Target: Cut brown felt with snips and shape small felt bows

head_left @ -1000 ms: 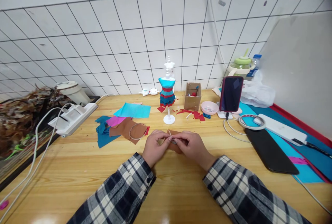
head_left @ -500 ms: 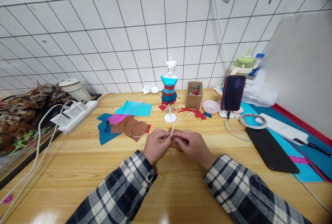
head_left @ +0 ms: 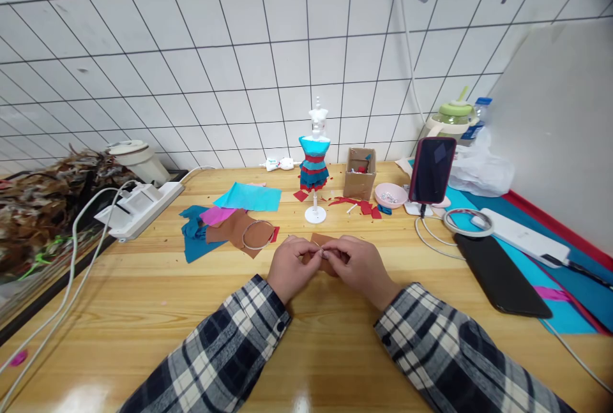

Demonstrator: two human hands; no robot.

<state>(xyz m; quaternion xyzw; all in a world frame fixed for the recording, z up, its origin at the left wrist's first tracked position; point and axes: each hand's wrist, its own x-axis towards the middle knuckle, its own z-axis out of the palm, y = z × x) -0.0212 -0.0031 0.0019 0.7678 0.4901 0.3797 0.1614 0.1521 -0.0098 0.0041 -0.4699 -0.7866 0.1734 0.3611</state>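
Observation:
My left hand (head_left: 295, 266) and my right hand (head_left: 358, 267) meet at the middle of the table, with thumbs and forefingers pinched together tip to tip. A thin pale strip barely shows at the fingertips, and most of it is hidden. Beneath the fingers lies a brown piece of sheet material (head_left: 328, 267), partly covered by both hands. Straight ahead stands a small white dress form (head_left: 317, 118) on a round base, wearing a tiered dress (head_left: 313, 161) in light blue, red and dark blue.
On the left lie coloured sheets (head_left: 249, 197) with a ring (head_left: 257, 234) on them. A power strip (head_left: 138, 209) stands beyond. Right of the dress form are a cardboard box (head_left: 360, 182), red scraps (head_left: 366, 207), a pink bowl (head_left: 390, 195), a propped phone (head_left: 433, 170) and a black tablet-like slab (head_left: 502, 276).
The white strip that stuck up between my fingertips now hardly shows. My fingertips have drawn closer together. The view has shifted slightly.

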